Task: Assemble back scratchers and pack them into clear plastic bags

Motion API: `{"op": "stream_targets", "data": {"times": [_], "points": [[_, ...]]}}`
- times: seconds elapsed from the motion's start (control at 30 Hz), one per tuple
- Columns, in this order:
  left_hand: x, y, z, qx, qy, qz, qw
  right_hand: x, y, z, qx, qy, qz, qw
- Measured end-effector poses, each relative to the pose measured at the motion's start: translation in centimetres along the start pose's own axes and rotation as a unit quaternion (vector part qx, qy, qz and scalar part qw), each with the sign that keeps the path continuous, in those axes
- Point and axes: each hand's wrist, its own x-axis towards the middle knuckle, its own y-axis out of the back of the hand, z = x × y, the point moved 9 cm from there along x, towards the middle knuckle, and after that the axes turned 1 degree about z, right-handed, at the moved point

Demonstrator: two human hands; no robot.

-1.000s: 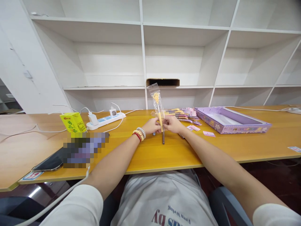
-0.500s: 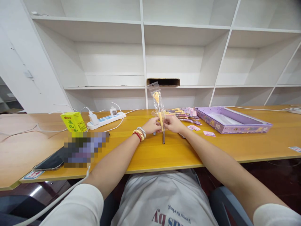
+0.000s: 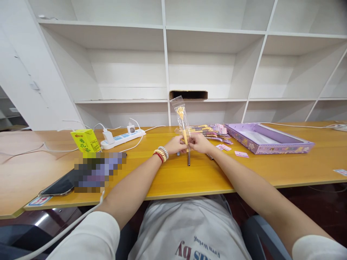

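A yellow back scratcher [image 3: 180, 113] with a hand-shaped head stands upright in front of me, partly inside a clear plastic bag [image 3: 177, 103]. Its dark metal end [image 3: 189, 159] pokes out below the bag. My left hand [image 3: 175, 145], wearing bracelets, pinches at the lower part from the left. From the right, my right hand [image 3: 200, 143] is closed at the bag's lower edge against the handle; its exact grip is partly hidden. Behind my right hand lies a pile of bagged back scratchers [image 3: 211, 131], with small pink cards [image 3: 241, 154] beside it.
At the right is a purple open box [image 3: 282, 148]. A power strip [image 3: 123, 139], a yellow carton [image 3: 86, 141] and a phone [image 3: 58, 184] are on the left. White shelves [image 3: 127, 68] rise behind the table [image 3: 173, 184]; a cardboard box [image 3: 189, 95] sits on one.
The hands and the back scratcher hold nearly the same place. The whole view has shifted very slightly.
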Motion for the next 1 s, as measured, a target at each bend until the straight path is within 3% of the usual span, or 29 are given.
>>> {"op": "stream_targets", "data": {"times": [0.3, 0.6, 0.8, 1.0], "points": [[0.0, 0.2, 0.0, -0.001, -0.016, 0.002, 1.000, 0.0, 0.0, -0.2, -0.006, 0.007, -0.002, 1.000], [-0.3, 0.5, 0.1, -0.008, 0.013, 0.012, 1.000, -0.1, 0.0, -0.2, 0.012, -0.008, -0.011, 1.000], [-0.5, 0.5, 0.4, -0.008, 0.013, 0.003, 1.000, -0.6, -1.7, 1.0, 0.139, -0.091, -0.096, 0.981], [-0.7, 0.0, 0.7, -0.051, 0.018, -0.023, 0.998, -0.9, -2.5, 1.3, 0.245, -0.108, -0.128, 0.955]]}}
